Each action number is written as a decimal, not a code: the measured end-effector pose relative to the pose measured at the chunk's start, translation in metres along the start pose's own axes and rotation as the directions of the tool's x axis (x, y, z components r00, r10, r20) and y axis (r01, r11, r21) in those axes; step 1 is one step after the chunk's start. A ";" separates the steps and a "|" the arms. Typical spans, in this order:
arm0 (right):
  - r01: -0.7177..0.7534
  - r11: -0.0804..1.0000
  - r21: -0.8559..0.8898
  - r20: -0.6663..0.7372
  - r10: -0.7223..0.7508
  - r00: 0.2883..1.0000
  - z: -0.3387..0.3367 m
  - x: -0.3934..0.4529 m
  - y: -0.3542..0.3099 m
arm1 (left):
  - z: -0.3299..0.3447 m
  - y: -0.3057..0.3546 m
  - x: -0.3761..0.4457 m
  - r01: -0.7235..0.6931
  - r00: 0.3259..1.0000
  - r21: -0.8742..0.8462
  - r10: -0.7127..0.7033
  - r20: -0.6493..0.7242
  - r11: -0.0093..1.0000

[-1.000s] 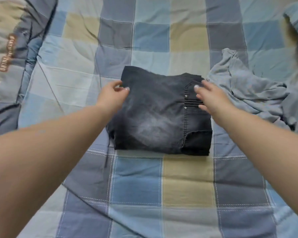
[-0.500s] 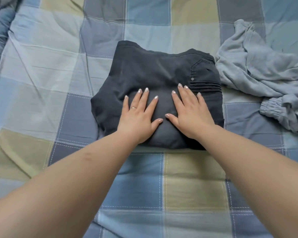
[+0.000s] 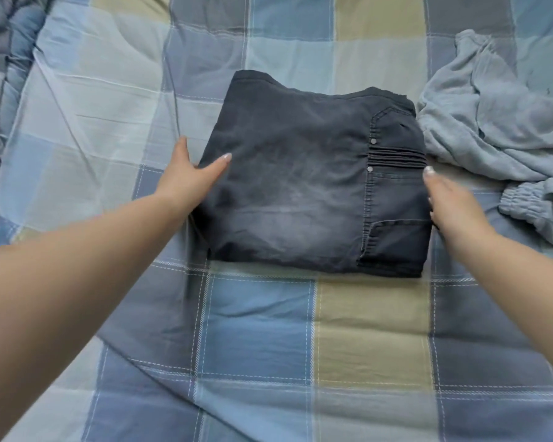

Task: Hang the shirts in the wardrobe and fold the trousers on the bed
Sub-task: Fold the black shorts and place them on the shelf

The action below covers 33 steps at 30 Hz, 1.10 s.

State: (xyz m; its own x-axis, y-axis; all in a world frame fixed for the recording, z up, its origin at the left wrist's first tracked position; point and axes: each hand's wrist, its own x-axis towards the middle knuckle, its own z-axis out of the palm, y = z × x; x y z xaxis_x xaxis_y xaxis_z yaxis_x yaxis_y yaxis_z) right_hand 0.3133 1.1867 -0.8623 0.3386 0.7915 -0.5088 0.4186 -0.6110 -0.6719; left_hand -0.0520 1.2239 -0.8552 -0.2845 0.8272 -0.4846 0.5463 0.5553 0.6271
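Observation:
Dark washed jeans lie folded into a thick square in the middle of the checked bed cover. My left hand is at the jeans' left edge, thumb lying straight on top and the fingers stretched along the side. At the right edge, by the ribbed seam and pocket, my right hand has straight fingers against the stack and is a little blurred. Neither hand is curled round the cloth as far as I can see.
A crumpled grey-blue garment with an elastic cuff lies right of the jeans, touching their far right corner. A bunched quilt runs along the left border. Flat checked cover stretches in front of the jeans.
Both palms were pressing flat on top of the jeans half a second ago. They have slid apart, the left to the left edge and the right to the right edge.

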 end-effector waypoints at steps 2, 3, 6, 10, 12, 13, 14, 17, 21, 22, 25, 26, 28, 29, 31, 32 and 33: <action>-0.103 0.970 0.221 0.084 0.087 0.993 0.004 0.001 -0.003 | 0.003 0.009 0.002 0.045 0.998 -0.024 -0.044 0.040 0.999; -0.128 0.960 0.250 0.121 0.100 0.987 0.008 0.002 -0.006 | 0.007 0.014 0.003 0.065 0.996 -0.025 -0.064 0.068 0.998; -0.142 0.953 0.267 0.181 0.095 0.979 0.023 0.003 -0.010 | 0.019 0.027 0.000 0.121 0.984 -0.010 -0.119 0.136 0.993; -0.164 0.929 0.331 0.198 0.102 0.975 0.029 0.002 -0.011 | 0.033 0.033 -0.011 0.193 0.967 -0.022 -0.186 0.174 0.981; -0.186 0.921 0.343 0.239 0.106 0.965 0.030 -0.003 -0.011 | 0.038 0.032 -0.018 0.227 0.947 -0.070 -0.204 0.249 0.971; -0.197 0.916 0.349 0.260 0.107 0.960 0.030 -0.006 -0.010 | 0.039 0.030 -0.023 0.237 0.939 -0.112 -0.198 0.280 0.965; -0.199 0.912 0.358 0.272 0.102 0.957 0.030 -0.012 -0.008 | 0.040 0.028 -0.027 0.232 0.938 -0.162 -0.177 0.297 0.959; -0.162 0.899 0.406 0.260 0.056 0.964 0.024 -0.030 -0.006 | 0.035 0.022 -0.042 0.204 0.947 -0.268 -0.121 0.298 0.942; -0.167 0.870 0.464 0.314 0.014 0.949 0.002 -0.065 -0.008 | 0.014 0.021 -0.076 0.217 0.925 -0.288 -0.102 0.366 0.933; -0.178 0.865 0.468 0.338 0.011 0.941 -0.003 -0.073 -0.009 | 0.008 0.021 -0.084 0.222 0.921 -0.299 -0.098 0.378 0.928; -0.217 0.851 0.478 0.384 0.019 0.923 -0.025 -0.109 -0.010 | -0.008 0.023 -0.118 0.219 0.907 -0.344 -0.060 0.417 0.913; -0.229 0.843 0.486 0.390 0.026 0.921 -0.032 -0.121 -0.010 | -0.012 0.024 -0.128 0.215 0.903 -0.360 -0.044 0.427 0.908; -0.245 0.822 0.515 0.385 0.034 0.922 -0.048 -0.152 -0.011 | -0.022 0.030 -0.153 0.206 0.891 -0.374 -0.015 0.454 0.905; -0.247 0.808 0.534 0.376 0.035 0.926 -0.054 -0.166 -0.012 | -0.026 0.033 -0.164 0.201 0.885 -0.374 -0.005 0.465 0.905; -0.241 0.779 0.578 0.334 0.043 0.941 -0.070 -0.205 -0.015 | -0.038 0.040 -0.189 0.190 0.867 -0.368 0.020 0.498 0.910; -0.243 0.764 0.598 0.315 0.055 0.948 -0.076 -0.224 -0.014 | -0.044 0.042 -0.200 0.193 0.859 -0.372 0.027 0.511 0.908; -0.239 0.745 0.623 0.281 0.072 0.957 -0.084 -0.248 -0.014 | -0.050 0.047 -0.214 0.193 0.842 -0.369 0.040 0.538 0.909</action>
State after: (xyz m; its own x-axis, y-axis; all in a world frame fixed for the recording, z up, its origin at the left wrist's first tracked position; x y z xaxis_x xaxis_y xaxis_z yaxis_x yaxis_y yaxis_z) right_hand 0.2947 0.9972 -0.6815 0.1178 0.7177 -0.6863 -0.2944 -0.6348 -0.7144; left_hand -0.0050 1.0768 -0.6912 0.2068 0.6721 -0.7110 0.1509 0.6961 0.7019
